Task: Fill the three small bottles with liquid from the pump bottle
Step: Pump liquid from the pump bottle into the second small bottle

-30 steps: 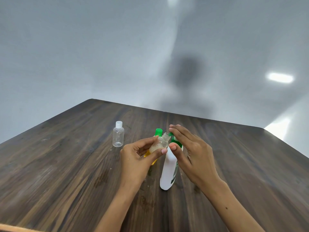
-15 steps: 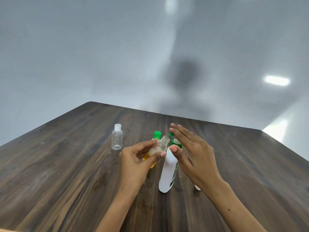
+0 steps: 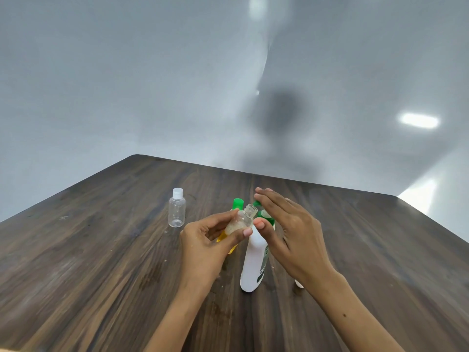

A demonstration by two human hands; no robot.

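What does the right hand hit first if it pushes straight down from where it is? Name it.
Most likely the green pump head of the white pump bottle: the right hand hovers over it, though depth is unclear.

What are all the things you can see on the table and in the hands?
Table: one, dark brown wood, under everything.
Capped small bottle: one, clear with a white cap, standing alone at the far left.
Open small bottle: one, clear, no cap, tilted in the left hand beside the pump.
Pump bottle: one, white with a green pump, standing in the middle.
Yellow bottle: one, green cap, mostly hidden behind the left hand.
White cap: one, on the table, partly hidden under the right wrist.
Left hand: holds the open small bottle.
Right hand: fingers straight, over the pump.
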